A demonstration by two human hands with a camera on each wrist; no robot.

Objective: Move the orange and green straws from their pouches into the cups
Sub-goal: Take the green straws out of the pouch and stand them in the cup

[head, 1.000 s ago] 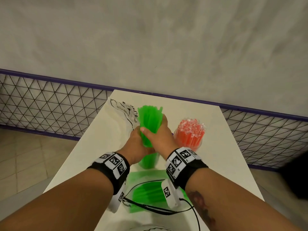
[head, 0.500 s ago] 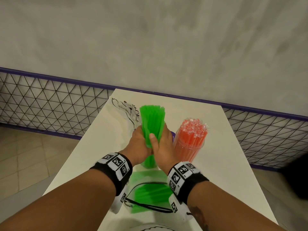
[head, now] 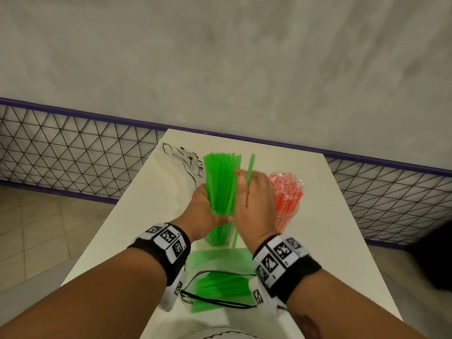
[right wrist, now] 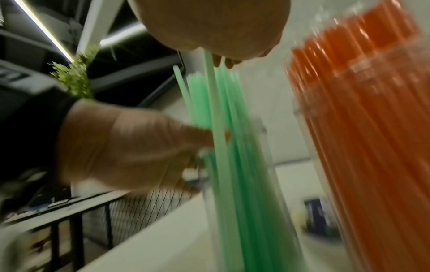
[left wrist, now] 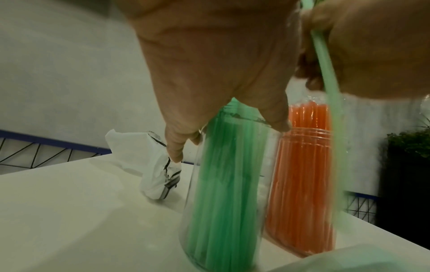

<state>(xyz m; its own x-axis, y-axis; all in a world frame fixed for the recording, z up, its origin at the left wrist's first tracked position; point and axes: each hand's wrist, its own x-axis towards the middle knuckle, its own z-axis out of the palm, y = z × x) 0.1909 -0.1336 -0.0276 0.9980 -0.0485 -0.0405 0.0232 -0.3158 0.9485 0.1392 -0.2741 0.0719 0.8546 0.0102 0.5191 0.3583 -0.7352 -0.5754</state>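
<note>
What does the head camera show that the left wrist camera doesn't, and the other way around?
Only the head view shows the green pouch lying near the table's front edge and both wristbands. Only the left wrist view shows the clear cup's wall around the green straws down to its base. Both show the left hand at that cup, the right hand pinching a single green straw, and the orange straws standing in the second cup.

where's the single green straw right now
In the head view, the single straw is pinched in the right hand, between the green bundle and orange straws.
</note>
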